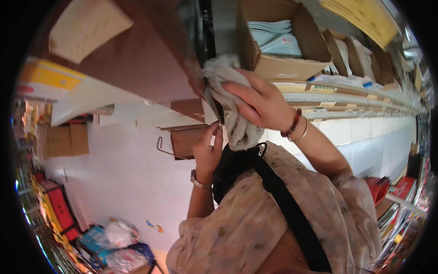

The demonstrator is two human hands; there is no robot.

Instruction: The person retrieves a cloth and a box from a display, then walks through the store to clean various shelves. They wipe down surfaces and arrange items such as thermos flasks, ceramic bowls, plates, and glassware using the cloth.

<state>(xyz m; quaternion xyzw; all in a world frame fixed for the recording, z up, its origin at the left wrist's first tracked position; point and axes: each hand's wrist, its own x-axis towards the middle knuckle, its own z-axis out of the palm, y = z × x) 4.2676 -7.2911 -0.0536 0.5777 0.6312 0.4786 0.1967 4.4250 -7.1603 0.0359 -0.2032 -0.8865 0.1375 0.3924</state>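
Note:
A grey terry cloth [236, 99] is bunched in my right hand [261, 99], which wears a beaded bracelet and a metal bangle. It presses against a dark, narrow edge [205, 41] between the brown tabletop [147, 58] and the shelf. Lower and to the left is my left hand [209, 145], with a wristwatch on its wrist. Its fingertips are at the near corner of that edge, just beside the cloth; whether they grip anything is unclear. A black bag [232, 171] on a strap hangs at my front.
An open cardboard box [291, 66] of pale blue spoons stands on the shelf to the right, with more boxes [345, 51] behind. Shelf rails [325, 97] run rightward. A bent metal hook [160, 144] is near a brown box [184, 140]. Plastic-wrapped goods [119, 236] lie on the floor.

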